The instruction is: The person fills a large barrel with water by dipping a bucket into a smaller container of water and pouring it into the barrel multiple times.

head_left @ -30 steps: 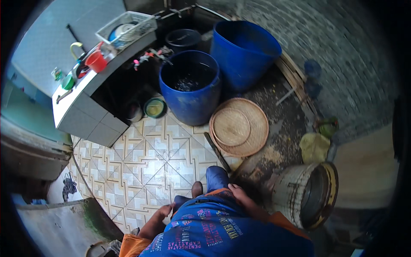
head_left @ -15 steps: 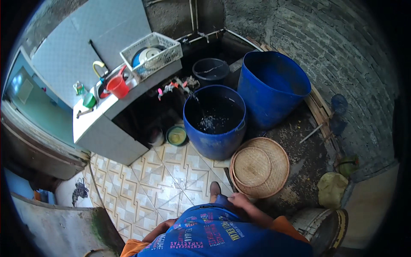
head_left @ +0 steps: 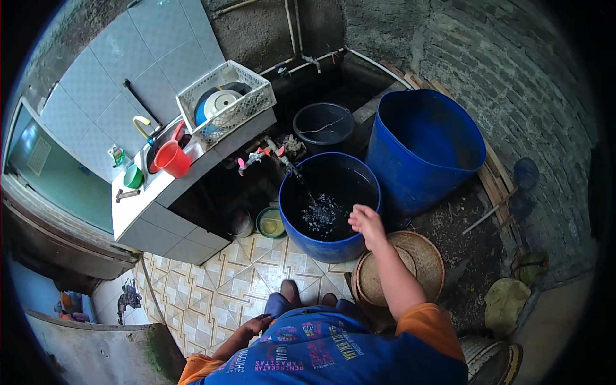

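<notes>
My right hand (head_left: 367, 224) is stretched forward over the near right rim of a round blue tub (head_left: 321, 251). Its fingers are loosely bent and partly apart, and nothing shows in them. Dark water (head_left: 343, 186) stands in the tub, foaming where a stream falls from a tap (head_left: 290, 168). Low beside my left thigh hangs my left hand (head_left: 258, 324), against the dark trousers; its fingers are too unclear to read. Under my right forearm lie two round woven trays (head_left: 427, 256), a smaller one on a larger one.
A taller blue barrel (head_left: 417, 173) stands right of the tub, a black basin (head_left: 324, 125) behind it. On the left, a tiled counter (head_left: 160, 224) carries a red dipper (head_left: 172, 159), a green bowl (head_left: 133, 176) and a white dish crate (head_left: 260, 99). A small bucket (head_left: 271, 222) sits below.
My right hand has risen from beside my body and reached forward to the tub's rim. My left hand is still low at my side. Both my feet now show; the view has shifted slightly.
</notes>
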A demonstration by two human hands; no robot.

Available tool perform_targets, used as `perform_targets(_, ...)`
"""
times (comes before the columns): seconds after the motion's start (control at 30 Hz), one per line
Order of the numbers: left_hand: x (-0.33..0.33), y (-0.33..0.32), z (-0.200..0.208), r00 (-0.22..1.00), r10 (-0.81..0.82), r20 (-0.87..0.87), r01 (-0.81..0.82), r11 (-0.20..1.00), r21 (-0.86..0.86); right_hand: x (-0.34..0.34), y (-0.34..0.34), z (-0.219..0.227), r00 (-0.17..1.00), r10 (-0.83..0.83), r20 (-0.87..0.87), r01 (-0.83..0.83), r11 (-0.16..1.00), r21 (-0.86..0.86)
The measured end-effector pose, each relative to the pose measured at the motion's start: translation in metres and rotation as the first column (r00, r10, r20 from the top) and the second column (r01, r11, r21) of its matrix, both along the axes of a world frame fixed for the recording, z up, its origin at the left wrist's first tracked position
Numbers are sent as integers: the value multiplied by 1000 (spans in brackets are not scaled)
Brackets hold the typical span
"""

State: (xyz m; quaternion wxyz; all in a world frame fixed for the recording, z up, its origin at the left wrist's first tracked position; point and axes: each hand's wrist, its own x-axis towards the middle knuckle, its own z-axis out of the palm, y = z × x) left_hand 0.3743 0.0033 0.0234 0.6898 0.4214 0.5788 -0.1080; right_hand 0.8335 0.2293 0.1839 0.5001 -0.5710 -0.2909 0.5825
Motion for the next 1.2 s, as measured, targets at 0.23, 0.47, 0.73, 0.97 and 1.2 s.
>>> perform_targets(0.23, -44, 61, -22, 949, 310, -53, -314, 941, -123, -31, 125, 22, 995, -80, -57, 79, 997, -26)
perform_targets(0.47, -63, 172, 1, 893, 448, -45, -450, 891, -53, -55, 242, 13, 959, -280, 41, 282, 934, -218)
perform_targets(0.73, -133, 227, -27, 778, 624, -71, -627, 770, -119, -74, 360, -21, 794, -522, 311, 594, 776, -212)
perform_targets(0.97, -159, 220, -48, 777, 604, -178, -630, 744, -222, -64, 410, -63, 685, -716, 137, 716, 626, -309)
perform_targets(1.2, -153, 250, -84, 867, 481, -132, -498, 850, -174, -98, 381, -16, 683, -729, -48, 725, 684, -81)
